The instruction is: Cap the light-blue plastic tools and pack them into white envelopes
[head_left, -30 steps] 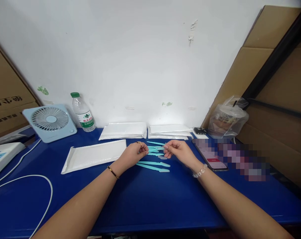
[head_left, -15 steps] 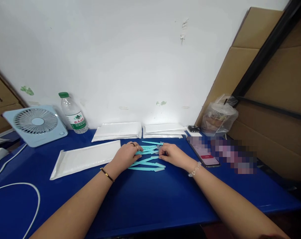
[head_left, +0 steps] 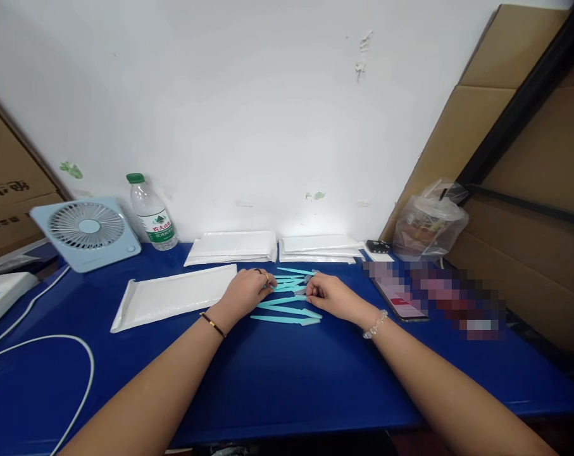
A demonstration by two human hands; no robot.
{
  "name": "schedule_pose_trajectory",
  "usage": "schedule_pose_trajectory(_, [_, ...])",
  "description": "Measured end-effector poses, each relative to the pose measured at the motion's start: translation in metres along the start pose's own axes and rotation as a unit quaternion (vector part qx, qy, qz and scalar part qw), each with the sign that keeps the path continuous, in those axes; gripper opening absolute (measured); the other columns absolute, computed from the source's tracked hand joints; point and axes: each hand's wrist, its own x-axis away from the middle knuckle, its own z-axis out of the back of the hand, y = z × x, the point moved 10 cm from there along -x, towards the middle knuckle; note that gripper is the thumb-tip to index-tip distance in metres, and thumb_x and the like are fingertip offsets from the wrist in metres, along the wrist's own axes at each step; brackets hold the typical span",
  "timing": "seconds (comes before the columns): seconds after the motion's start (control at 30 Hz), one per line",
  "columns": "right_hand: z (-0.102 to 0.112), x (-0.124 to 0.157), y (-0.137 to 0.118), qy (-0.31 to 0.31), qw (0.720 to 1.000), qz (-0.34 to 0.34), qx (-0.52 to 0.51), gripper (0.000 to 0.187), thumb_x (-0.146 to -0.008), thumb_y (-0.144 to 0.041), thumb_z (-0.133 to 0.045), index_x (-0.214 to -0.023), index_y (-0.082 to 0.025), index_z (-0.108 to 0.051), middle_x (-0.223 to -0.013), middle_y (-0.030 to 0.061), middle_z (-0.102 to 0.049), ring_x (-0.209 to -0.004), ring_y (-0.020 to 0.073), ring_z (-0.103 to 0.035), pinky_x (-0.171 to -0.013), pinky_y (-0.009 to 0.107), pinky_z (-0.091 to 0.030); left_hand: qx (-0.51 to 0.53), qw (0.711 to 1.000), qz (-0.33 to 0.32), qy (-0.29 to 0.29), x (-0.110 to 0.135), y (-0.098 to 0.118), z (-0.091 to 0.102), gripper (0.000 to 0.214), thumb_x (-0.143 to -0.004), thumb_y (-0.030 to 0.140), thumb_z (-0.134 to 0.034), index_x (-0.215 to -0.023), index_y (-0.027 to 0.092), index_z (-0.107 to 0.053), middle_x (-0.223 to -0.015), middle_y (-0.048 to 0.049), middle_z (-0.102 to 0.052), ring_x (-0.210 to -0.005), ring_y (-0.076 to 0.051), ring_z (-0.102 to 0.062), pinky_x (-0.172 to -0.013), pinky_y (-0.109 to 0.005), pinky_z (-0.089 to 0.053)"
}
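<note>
- Thin turquoise plastic sticks [head_left: 289,309]: a loose cluster lying flat on the blue table top [head_left: 291,380], between my two hands and in front of the wall. Two of them lie apart from the rest, on the side nearest to me.
- My left hand [head_left: 246,292]: palm down on the table, fingers bent onto the left ends of the sticks. I cannot tell whether they pinch one. There is a ring on one finger and a dark bangle [head_left: 213,324] at the wrist.
- My right hand [head_left: 331,296]: resting on the table, thumb and forefinger drawn close together at the right edge of the cluster. What lies between them is too small to make out. A clear bead bracelet [head_left: 374,324] sits at the wrist.
- Flat white padded envelope [head_left: 173,296]: just left of my left hand.
- Two stacks of white envelopes [head_left: 232,247]: side by side against the wall, beyond the sticks.
- Clear water bottle with a green cap [head_left: 151,212] and pale blue desk fan [head_left: 85,231]: far left, next to each other.
- White cable [head_left: 54,342]: looped on the near left of the table.
- Clear plastic bag [head_left: 429,221]: far right, against leaning cardboard [head_left: 505,126].
</note>
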Motion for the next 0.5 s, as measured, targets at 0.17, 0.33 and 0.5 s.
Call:
schedule_pose_trajectory(0.17, [0.004, 0.002, -0.005, -0.005, 1.0, 0.011, 0.013, 0.004, -0.082, -0.019, -0.056, -0.079, -0.019, -0.058, -0.078, 0.0023, -0.058, -0.066, 0.0135, -0.052, -0.061, 0.026, -0.041, 0.011, 0.998, -0.01, 0.053, 0.001, 0.004, 0.015, 0.019, -0.085, 0.019, -0.051, -0.097, 0.023, -0.066, -0.101, -0.0042, -0.064, -0.093, -0.02, -0.057, -0.08, -0.031, -0.04])
schedule_pose_trajectory(0.33, [0.024, 0.007, -0.001, 0.018, 1.0, -0.018, -0.002, 0.006, -0.084, -0.021, -0.053, -0.081, -0.019, -0.058, -0.077, 0.0021, -0.061, -0.064, 0.0129, -0.052, -0.059, 0.025, -0.039, -0.026, 0.999, -0.041, 0.019, 0.001, 0.017, 0.004, 0.017, -0.087, 0.03, -0.054, -0.091, 0.024, -0.069, -0.096, -0.0038, -0.063, -0.087, -0.02, -0.055, -0.073, -0.03, -0.036])
schedule_pose_trajectory(0.5, [0.021, 0.011, 0.002, -0.053, 0.993, -0.029, -0.101, 0.012, -0.081, -0.029, -0.058, -0.079, -0.018, -0.062, -0.072, 0.0015, -0.063, -0.063, 0.0129, -0.054, -0.057, 0.024, -0.042, -0.045, 0.999, -0.027, -0.004, -0.001, 0.016, -0.002, 0.02, -0.088, 0.033, -0.052, -0.096, 0.023, -0.068, -0.096, -0.0051, -0.065, -0.089, -0.02, -0.055, -0.071, -0.029, -0.034])
